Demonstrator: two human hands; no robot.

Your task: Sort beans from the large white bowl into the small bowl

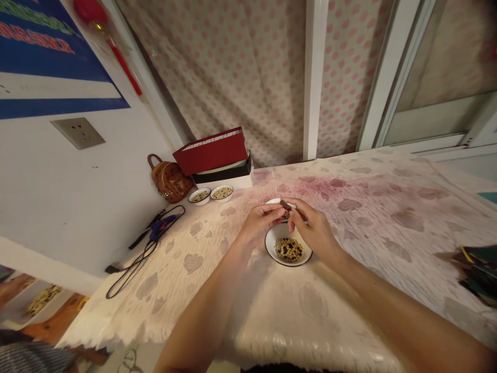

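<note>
A white bowl (267,249) with a dark rim holds mixed yellow and black beans (289,250). Just beyond it stands a second white bowl (274,201), mostly covered by my hands, with some dark and light bits showing inside. My right hand (315,228) pinches a small dark brown strip (285,205) above this far bowl; its exact kind is unclear. The fingers of my left hand (258,221) are pressed together against the strip's near end, and whatever lies between them is hidden.
Two small bowls of beans, one (200,196) beside the other (222,194), stand before a red box (213,151) stacked on a black-and-white box (243,178). A brown mini backpack (171,180) and a blue corded tool (161,226) lie left. Dark fabric (479,274) is at right.
</note>
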